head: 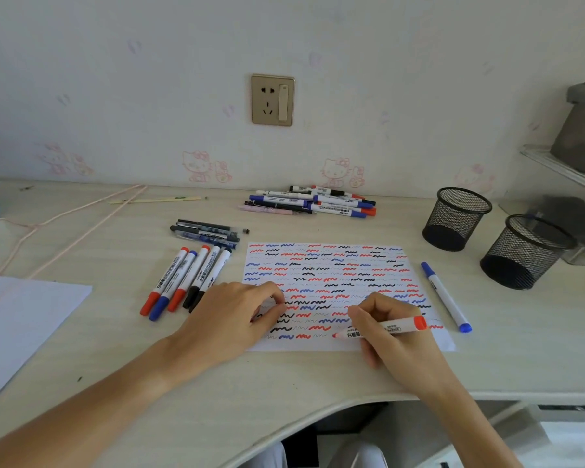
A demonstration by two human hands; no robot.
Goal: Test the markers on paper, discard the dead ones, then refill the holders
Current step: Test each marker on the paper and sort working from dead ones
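Right hand (390,327) is clamped around a red marker (382,329), uncapped, tip down on the paper (335,261) at the bottom row, barrel nearly flat and pointing right. Looks like the grip for drawing the next test squiggle. Left hand (237,319) rests on the sheet's left edge, fingers curled under; likely pinning the paper so it doesn't slide. Can't tell if it holds the cap.

Paper is almost full: rows of red, blue and black squiggles, some strong, some faint thin traces, probably the weak pens.

Sorting looks deliberate:
- 5 markers (186,282) lined up side by side left of the sheet, capped
- dark pens (206,231) bundled just behind them
- marker pile (311,201) at the back near the wall
- 1 blue marker (446,297) alone just right of the sheet

Which group is tested or dead, can't tell.

2 mesh holders (456,217) stand empty at right, well apart from the paper, so the refill is not yet started. Judgement: late in the testing step.
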